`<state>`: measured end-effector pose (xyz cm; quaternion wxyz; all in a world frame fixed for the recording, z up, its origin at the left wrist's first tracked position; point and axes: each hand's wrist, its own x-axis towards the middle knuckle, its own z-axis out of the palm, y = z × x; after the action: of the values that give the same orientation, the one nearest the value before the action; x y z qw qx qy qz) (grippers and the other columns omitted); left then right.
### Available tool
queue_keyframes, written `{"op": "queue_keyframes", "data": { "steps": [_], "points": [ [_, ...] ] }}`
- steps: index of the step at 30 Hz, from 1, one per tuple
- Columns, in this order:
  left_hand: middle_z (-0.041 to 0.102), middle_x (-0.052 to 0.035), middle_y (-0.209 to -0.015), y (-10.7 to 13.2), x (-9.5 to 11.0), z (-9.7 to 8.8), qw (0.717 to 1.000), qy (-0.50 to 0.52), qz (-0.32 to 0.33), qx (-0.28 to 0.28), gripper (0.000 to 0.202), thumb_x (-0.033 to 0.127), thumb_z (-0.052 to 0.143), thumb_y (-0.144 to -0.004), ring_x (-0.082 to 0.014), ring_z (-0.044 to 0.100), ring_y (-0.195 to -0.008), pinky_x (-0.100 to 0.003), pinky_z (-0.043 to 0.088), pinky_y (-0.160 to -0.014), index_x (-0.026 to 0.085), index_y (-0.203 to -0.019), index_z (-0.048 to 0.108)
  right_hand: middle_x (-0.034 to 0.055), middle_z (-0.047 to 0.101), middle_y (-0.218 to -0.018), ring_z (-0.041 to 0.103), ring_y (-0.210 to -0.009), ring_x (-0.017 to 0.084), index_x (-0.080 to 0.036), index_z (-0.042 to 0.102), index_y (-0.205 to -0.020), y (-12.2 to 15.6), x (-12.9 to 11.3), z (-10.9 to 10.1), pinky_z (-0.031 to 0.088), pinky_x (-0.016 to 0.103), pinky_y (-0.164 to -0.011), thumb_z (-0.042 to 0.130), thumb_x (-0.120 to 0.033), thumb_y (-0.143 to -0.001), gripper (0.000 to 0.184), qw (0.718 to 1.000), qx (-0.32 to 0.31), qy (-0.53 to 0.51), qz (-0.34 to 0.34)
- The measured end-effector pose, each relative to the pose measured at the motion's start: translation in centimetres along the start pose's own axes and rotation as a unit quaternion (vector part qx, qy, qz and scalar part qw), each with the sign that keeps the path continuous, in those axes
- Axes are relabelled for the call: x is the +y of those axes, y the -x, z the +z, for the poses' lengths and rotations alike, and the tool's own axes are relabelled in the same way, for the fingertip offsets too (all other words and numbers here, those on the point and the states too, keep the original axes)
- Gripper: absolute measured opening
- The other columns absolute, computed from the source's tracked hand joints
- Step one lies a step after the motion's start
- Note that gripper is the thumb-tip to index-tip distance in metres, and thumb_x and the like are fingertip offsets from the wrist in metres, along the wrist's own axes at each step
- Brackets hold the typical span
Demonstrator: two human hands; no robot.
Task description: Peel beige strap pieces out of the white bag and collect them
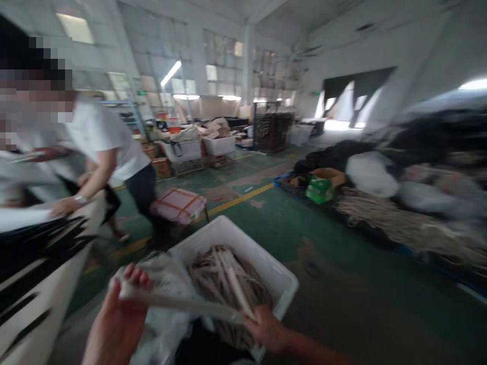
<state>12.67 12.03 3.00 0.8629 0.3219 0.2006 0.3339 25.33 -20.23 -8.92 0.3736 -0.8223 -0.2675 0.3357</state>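
A pale fabric strap (190, 304) stretches between my two hands, above a white plastic bin (243, 238). My left hand (122, 314), palm up with its fingers curled, grips the strap's left end. On the right, my right hand (266, 327) is closed around the strap where it bends, and a lighter length (240, 289) runs up from there over the bin. Inside the bin lies a tangled heap of similar grey-beige straps (213, 268). Crumpled whitish plastic (171, 284) hangs beside the bin's left side. The picture is somewhat blurred.
At left, a table (72, 284) bears black strips, and a person in a white shirt (110, 137) leans over it. A stool with a pinkish cushion (180, 203) stands behind the bin. Right, piled bags and cords (395, 218) lie on the floor beside a green bag (319, 190).
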Motion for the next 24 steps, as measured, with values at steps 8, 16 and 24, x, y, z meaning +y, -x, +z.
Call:
{"op": "queue_keyframes", "data": {
  "steps": [8, 16, 24],
  "points": [
    [0.067, 0.0017, -0.073, 3.0, 7.8, 2.1, 0.949, -0.018, 0.276, 0.153, 0.035, 0.032, 0.08, -0.076, -0.0086, 0.061, -0.059, -0.019, 0.049, -0.058, 0.018, -0.105, 0.067, 0.0071, 0.065, -0.06, 0.064, -0.062, 0.024, -0.02, 0.066, -0.057, -2.7, 0.6, -2.1, 0.051, 0.032, -0.065, 0.047, -0.072, -0.081, 0.06, 0.997, -0.032, 0.002, -0.069],
    [0.067, -0.0002, -0.075, 8.6, 3.3, -3.5, 0.933, -0.26, 0.212, 0.133, 0.043, 0.046, 0.072, -0.08, -0.0103, 0.059, -0.062, -0.022, 0.046, -0.062, 0.016, -0.111, 0.068, -0.0017, 0.06, -0.055, 0.037, -0.039, 0.01, -0.011, 0.032, -0.156, -0.7, -14.7, -3.9, 0.027, 0.022, -0.038, 0.055, -0.059, -0.087, 0.087, 0.968, -0.14, -0.174, -0.119],
    [0.064, 0.0011, -0.066, 12.7, -1.1, -4.0, 0.894, -0.426, 0.092, 0.104, 0.033, 0.045, 0.069, -0.079, -0.0139, 0.057, -0.062, -0.024, 0.046, -0.061, 0.016, -0.093, 0.074, -0.0042, 0.063, -0.058, 0.039, -0.038, 0.007, -0.012, 0.039, -0.153, -1.6, -24.6, 0.1, 0.028, 0.019, -0.037, 0.063, -0.046, -0.089, 0.076, 0.882, -0.308, -0.229, -0.272]
  ]
}}
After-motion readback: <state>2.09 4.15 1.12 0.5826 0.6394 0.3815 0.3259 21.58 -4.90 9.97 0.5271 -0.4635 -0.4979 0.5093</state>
